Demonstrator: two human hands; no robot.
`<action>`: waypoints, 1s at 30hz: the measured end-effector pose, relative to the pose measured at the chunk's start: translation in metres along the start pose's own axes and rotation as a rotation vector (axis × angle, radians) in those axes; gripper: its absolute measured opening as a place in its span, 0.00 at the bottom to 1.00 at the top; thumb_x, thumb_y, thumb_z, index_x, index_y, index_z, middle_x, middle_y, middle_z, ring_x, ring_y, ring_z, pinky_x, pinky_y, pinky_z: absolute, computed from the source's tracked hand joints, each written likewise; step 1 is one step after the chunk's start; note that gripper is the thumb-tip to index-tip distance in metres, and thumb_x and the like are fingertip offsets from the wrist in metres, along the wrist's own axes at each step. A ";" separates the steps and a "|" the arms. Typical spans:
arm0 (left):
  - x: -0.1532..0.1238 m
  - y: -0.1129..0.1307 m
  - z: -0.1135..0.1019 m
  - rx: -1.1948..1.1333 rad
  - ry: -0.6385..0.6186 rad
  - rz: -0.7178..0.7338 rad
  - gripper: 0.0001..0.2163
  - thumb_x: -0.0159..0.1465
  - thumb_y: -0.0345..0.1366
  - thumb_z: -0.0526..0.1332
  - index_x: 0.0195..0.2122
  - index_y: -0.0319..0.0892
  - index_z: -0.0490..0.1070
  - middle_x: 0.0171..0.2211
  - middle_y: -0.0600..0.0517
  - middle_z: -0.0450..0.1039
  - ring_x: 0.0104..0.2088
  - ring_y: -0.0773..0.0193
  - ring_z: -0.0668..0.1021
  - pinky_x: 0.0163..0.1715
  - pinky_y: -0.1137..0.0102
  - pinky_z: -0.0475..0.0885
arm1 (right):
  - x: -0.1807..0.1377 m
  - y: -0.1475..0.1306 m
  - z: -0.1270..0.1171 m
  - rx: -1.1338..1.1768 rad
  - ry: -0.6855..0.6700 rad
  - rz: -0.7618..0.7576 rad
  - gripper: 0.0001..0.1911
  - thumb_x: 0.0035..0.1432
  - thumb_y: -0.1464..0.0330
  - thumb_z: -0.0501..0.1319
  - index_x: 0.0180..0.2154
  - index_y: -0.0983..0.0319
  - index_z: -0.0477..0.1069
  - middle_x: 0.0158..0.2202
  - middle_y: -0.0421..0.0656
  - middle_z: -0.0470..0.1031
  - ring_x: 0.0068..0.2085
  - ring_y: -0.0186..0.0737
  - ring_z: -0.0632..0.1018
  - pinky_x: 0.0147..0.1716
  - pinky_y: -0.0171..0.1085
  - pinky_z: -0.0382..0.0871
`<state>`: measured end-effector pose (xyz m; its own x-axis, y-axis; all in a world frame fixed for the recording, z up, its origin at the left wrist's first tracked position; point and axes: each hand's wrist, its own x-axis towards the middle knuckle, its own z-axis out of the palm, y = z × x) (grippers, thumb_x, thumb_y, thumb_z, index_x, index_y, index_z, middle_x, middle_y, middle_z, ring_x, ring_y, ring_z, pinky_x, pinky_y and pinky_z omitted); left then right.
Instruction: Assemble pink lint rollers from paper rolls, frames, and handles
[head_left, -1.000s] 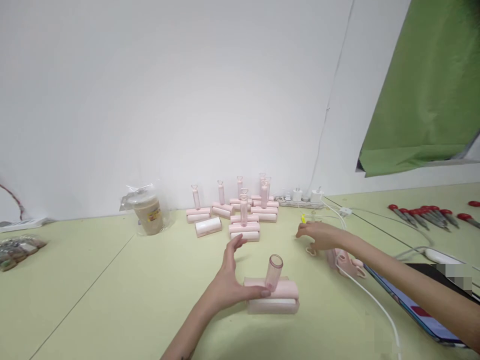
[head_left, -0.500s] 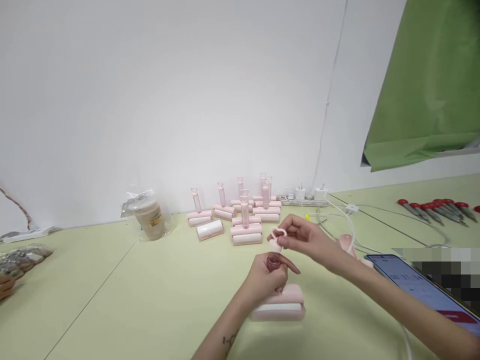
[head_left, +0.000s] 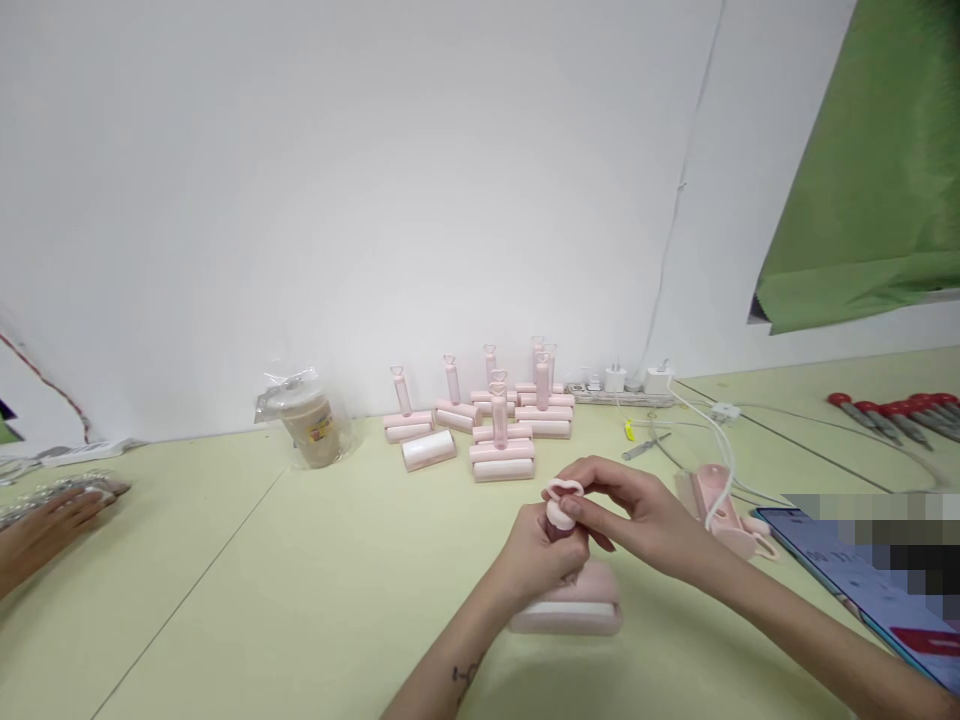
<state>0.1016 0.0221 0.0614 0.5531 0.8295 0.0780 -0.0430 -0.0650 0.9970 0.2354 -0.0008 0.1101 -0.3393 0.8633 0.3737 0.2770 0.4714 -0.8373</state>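
- At the far left edge, another person's hand (head_left: 41,525) rested by some clear packets (head_left: 56,492); it was not in view a second earlier.
- A wrapped cup (head_left: 310,428) stood by the wall, and right of it a cluster of finished pink rollers (head_left: 501,440), each handle upright with a heart on top.
- The left hand (head_left: 536,558), open beside the handle a second before, had closed around the upright handle tube (head_left: 556,522) of the near lint roller (head_left: 568,610).
- That roller lay on the table in front of the person, long axis left to right, handle pointing up.
- The right hand (head_left: 637,520), which had reached to the right a second earlier, now pinched a heart-shaped cap (head_left: 563,490) in thumb and fingertips, right over the tube's mouth; seating looked close, though I could not tell if it was in.
- Right of the hands lay loose pink parts (head_left: 724,510), a white cable and red-handled screwdrivers (head_left: 892,415).
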 end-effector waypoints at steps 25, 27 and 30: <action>-0.001 0.000 0.023 -0.385 0.261 -0.012 0.22 0.46 0.57 0.58 0.19 0.43 0.53 0.10 0.64 0.44 0.11 0.77 0.50 0.10 0.77 0.44 | 0.002 -0.004 0.027 -0.068 0.023 -0.076 0.11 0.57 0.68 0.51 0.30 0.62 0.70 0.30 0.42 0.74 0.31 0.39 0.74 0.34 0.35 0.69; -0.002 -0.002 0.021 -0.385 0.262 -0.002 0.22 0.46 0.56 0.58 0.19 0.43 0.53 0.11 0.63 0.45 0.12 0.78 0.50 0.10 0.77 0.44 | 0.001 -0.004 0.030 -0.097 0.062 -0.147 0.09 0.55 0.70 0.51 0.28 0.61 0.69 0.28 0.42 0.74 0.32 0.39 0.74 0.37 0.36 0.68; -0.001 -0.008 0.017 -0.388 0.238 0.027 0.22 0.45 0.57 0.59 0.18 0.43 0.53 0.11 0.63 0.46 0.12 0.78 0.50 0.11 0.77 0.44 | 0.003 -0.001 0.028 -0.094 0.060 -0.167 0.09 0.55 0.70 0.52 0.28 0.62 0.70 0.28 0.42 0.74 0.32 0.39 0.74 0.36 0.36 0.68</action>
<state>0.1156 0.0121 0.0533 0.3428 0.9377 0.0570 -0.3885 0.0863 0.9174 0.2084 -0.0042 0.1009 -0.3344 0.7794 0.5299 0.3052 0.6215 -0.7215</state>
